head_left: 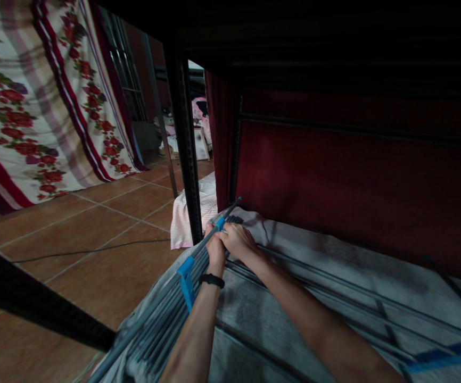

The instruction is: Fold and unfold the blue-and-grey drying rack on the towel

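A long grey metal tube [204, 240] with blue plastic fittings runs diagonally away from me, on the left side of a grey cloth-covered surface. My left hand [214, 249], a black band on its wrist, is closed around the tube near its far blue fitting [220, 223]. Close against it, my right hand [237, 238] also grips the tube at that fitting; its fingertips are partly hidden. Nearer to me, a second blue fitting [186, 276] has an arm hanging down. Beneath the tube and my left forearm lies a bundle of thin grey rods [166, 324].
More grey rods [334, 292] stretch right to a blue piece [446, 357]. Dark metal posts [188, 154] and a low dark overhead structure frame the space. A dark red panel [354, 191] stands behind. Left are tiled floor [106, 223], a black cable [95, 250] and a floral cloth [55, 106].
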Demonstrator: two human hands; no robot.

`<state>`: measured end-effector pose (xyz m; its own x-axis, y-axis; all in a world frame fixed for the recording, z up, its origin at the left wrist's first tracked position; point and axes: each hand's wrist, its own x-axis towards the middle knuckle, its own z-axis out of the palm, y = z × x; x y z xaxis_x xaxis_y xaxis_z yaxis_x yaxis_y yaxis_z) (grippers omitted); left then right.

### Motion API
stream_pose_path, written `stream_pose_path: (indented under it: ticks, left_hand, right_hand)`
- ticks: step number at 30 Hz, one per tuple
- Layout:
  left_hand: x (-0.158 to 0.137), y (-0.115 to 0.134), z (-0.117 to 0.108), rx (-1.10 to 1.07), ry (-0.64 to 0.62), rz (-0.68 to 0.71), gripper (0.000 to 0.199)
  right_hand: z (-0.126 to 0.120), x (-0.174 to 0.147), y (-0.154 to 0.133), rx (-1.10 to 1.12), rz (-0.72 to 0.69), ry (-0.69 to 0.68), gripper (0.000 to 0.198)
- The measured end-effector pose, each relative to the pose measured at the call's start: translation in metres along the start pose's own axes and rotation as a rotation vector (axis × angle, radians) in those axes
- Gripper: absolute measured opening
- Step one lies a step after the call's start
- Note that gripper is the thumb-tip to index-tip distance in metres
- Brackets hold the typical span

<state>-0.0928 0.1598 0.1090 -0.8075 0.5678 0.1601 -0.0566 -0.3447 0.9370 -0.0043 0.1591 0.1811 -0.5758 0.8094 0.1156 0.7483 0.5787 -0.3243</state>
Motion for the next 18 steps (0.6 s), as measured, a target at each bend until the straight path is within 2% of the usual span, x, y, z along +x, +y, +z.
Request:
stream_pose_path:
  ticks: [7,18]
  left_hand:
    - [-0.007,0.007,0.0,-0.002,0.007,-0.021,0.044]
    - [-0.006,0.005,0.001,0.0,-0.012,-0.022,0.051]
  right_hand:
    - [-0.008,-0.003,0.011,0.004,-0.127,-0.021,0.029]
    - [-0.015,-0.016,0.002,-0.081,-0.058,-0.018,0.027]
